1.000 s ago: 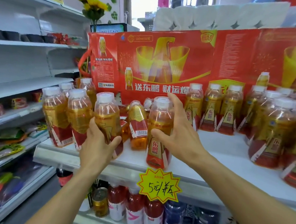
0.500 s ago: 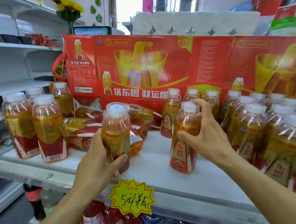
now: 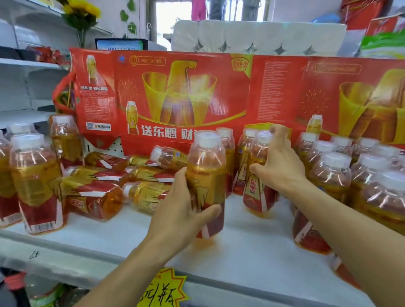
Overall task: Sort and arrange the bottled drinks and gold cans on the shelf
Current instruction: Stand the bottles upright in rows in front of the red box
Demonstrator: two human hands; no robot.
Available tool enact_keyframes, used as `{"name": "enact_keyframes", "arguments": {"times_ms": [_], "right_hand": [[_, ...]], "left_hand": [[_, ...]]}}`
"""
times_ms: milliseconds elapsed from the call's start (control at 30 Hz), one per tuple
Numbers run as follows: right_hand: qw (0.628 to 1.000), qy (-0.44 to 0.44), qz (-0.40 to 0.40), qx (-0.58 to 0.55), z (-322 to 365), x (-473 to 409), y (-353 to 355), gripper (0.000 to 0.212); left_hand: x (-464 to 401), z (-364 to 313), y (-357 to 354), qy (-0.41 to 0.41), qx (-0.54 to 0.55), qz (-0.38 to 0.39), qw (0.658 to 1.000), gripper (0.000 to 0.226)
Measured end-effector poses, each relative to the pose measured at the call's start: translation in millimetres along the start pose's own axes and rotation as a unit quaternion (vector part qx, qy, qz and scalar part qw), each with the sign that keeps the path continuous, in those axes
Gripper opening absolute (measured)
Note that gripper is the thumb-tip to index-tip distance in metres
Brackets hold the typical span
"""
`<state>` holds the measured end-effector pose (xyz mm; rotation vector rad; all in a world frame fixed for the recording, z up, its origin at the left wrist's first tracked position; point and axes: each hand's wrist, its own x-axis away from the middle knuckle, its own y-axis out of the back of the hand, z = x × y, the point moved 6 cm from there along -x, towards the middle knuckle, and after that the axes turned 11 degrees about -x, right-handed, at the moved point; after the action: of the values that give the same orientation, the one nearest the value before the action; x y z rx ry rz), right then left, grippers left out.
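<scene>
**Both hands on bottles at the white shelf**

Left hand [image 3: 180, 217] is wrapped around the lower half of an upright bottle [image 3: 206, 177], thumb on the right of the red label and fingers curled round the left side. That bottle is held near the middle of the shelf [image 3: 247, 257]; whether its base touches the surface cannot be told. A yellow price tag [image 3: 162, 295] is fixed to the shelf's front lip, just below the left forearm.

Farther back and to the right, a second bottle [image 3: 259, 186] is gripped by the right hand [image 3: 276, 168], fingers curled over its shoulder near the white cap and thumb against its front. This bottle is stood upright on the shelf, just beside two more upright ones behind it.

To the left, two standing bottles [image 3: 15, 175] are seen close to the front edge, with several fallen bottles [image 3: 120, 183] lying on their sides between them and the left hand. A dense group of upright bottles [image 3: 372, 186] is packed along the right side, partly hidden by the right forearm.

Behind everything, red cartons [image 3: 178, 93] printed with gold cups are lined up across the back of the shelf. White paper rolls [image 3: 257, 39] are stacked above the cartons, and yellow flowers [image 3: 79, 8] are seen at upper left.
</scene>
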<state>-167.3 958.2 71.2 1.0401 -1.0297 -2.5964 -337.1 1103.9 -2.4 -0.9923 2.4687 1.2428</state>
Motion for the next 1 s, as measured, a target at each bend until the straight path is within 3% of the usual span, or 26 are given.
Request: {"name": "enact_keyframes", "arguments": {"times_ms": [300,833,900,1000], "right_hand": [[0.997,-0.072,0.030,0.009,-24,-6,-5,0.081],[0.994,-0.072,0.083,0.021,-10,16,-3,0.088],[0.997,-0.054,0.055,0.019,0,24,-2,0.085],[0.995,0.082,-0.050,0.025,33,39,-1,0.075]], "left_hand": [[-59,-17,-52,0.014,0.038,0.042,0.998,0.066],[-72,-21,-76,0.000,-0.076,0.088,0.993,0.081],[-60,-25,-55,-0.045,-0.073,0.049,0.995,0.075],[-32,-14,-14,-0.095,-0.071,-0.024,0.993,0.062]]}}
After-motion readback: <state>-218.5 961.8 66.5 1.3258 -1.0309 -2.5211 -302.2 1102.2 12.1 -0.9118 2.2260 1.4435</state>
